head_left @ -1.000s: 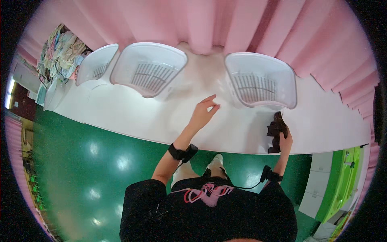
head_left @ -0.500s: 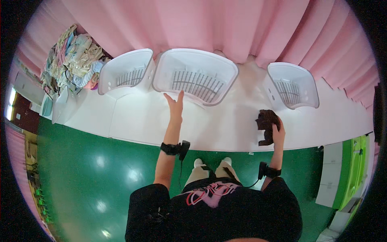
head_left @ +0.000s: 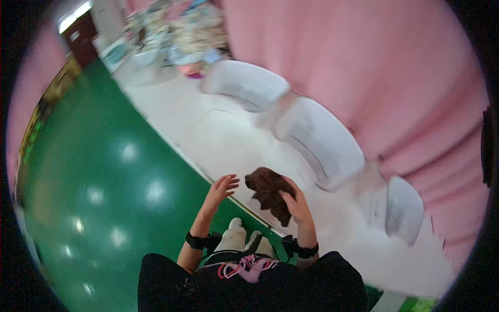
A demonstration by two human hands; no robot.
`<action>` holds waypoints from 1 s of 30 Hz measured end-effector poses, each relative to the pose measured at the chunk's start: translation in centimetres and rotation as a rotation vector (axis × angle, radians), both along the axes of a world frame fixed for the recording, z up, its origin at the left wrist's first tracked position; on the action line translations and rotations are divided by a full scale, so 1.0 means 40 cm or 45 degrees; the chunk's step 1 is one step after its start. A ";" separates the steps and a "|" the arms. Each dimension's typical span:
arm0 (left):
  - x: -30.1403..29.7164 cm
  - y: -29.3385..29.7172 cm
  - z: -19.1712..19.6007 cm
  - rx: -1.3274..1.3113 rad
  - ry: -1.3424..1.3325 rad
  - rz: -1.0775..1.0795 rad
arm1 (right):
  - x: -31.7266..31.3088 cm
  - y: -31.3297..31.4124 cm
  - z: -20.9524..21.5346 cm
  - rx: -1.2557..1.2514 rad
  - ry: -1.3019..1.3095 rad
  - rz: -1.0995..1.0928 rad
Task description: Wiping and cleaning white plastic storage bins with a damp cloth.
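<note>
A crumpled dark brown cloth [head_left: 267, 190] hangs from my right hand [head_left: 297, 204], whose fingers and thumb are closed on its right side. To the left of the cloth is my left hand [head_left: 223, 188], fingers spread with nothing in them and a small gap between it and the fabric. Both hands are over the front edge of the white table [head_left: 223, 140]. Part of the cloth is hidden behind my right fingers.
White plastic baskets stand along the back of the table: one on the left [head_left: 248, 79], one in the middle [head_left: 325, 148], one on the right [head_left: 405, 213]. A heap of clothes [head_left: 192, 36] and a teal basin [head_left: 115, 53] lie at the far left, pink curtain [head_left: 358, 57] behind.
My view and body have turned left, so the table now runs diagonally. My right hand has brought the brown cloth in front of me, close to my left hand, which has drawn back from the middle basket.
</note>
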State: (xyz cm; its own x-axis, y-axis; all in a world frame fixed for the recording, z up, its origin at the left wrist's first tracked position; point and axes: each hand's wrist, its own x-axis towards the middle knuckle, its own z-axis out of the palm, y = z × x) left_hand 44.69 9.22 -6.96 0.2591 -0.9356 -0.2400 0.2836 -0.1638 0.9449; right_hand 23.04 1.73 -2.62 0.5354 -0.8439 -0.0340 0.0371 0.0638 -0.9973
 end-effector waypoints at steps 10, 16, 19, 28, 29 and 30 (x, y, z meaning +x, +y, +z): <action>0.371 0.209 -0.073 0.034 0.268 0.406 | 0.786 0.020 -0.070 0.375 -0.348 0.575; 0.704 0.316 -0.036 -0.099 0.159 0.821 | 1.200 0.094 -0.040 0.932 -0.387 1.050; 0.842 0.367 -0.013 -0.220 0.246 0.929 | 1.347 0.153 -0.014 1.043 -0.486 1.203; 1.260 0.341 -0.057 -0.366 0.078 1.321 | 1.792 0.159 -0.034 1.114 -0.120 1.445; 1.320 0.335 -0.068 -0.405 -0.030 1.352 | 1.846 0.157 -0.038 1.064 -0.076 1.449; 1.378 0.330 -0.077 -0.422 -0.098 1.363 | 1.910 0.153 -0.060 0.998 -0.094 1.498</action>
